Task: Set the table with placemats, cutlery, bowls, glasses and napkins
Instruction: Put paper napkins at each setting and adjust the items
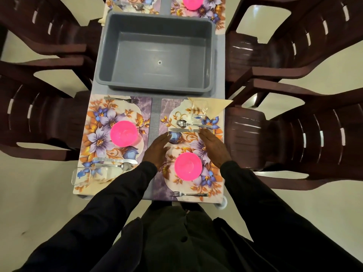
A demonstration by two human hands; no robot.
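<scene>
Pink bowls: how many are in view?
3 bowls: one on the near left placemat, one on the near right placemat, one on the far right placemat at the top edge. The far left placemat is cropped, so a fourth may be hidden.

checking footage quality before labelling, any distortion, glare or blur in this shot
Head view: heavy wide-angle distortion, the chairs bow outward toward the edges; a small bright glare spot sits on the floor of the grey tub; the glass at the near left corner looks smeared; the nearest pink bowl is fairly sharp.
</scene>
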